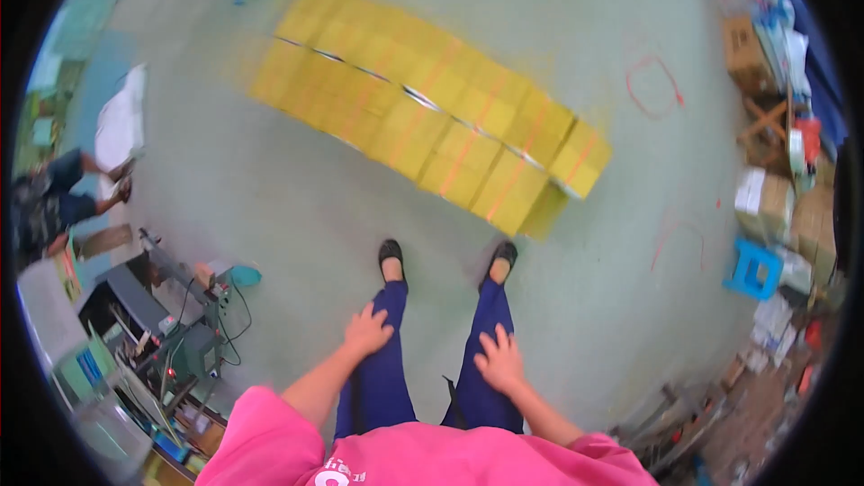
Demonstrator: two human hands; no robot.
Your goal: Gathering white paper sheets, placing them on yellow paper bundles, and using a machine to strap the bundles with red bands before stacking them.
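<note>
My left hand [368, 331] rests on my left thigh, its fingers apart and nothing in it. On the other thigh lies my right hand [500, 360], likewise empty with fingers spread. Ahead of my feet, two long rows of yellow blocks or packs [396, 103] stand side by side on the floor, crossed by thin red lines. Their exact kind is too blurred to tell. A dark and whitish gap runs between the rows. At the right end, one yellow piece [580, 159] sits slightly apart from the others. Neither hand touches them.
A grey machine [139, 301] with cables stands at left; a seated person [63, 198] is beyond it. Cartons [763, 204], a blue plastic stool [754, 268] and a wooden stand [767, 130] line the right side. Red marks [654, 87] show on the green floor [306, 207].
</note>
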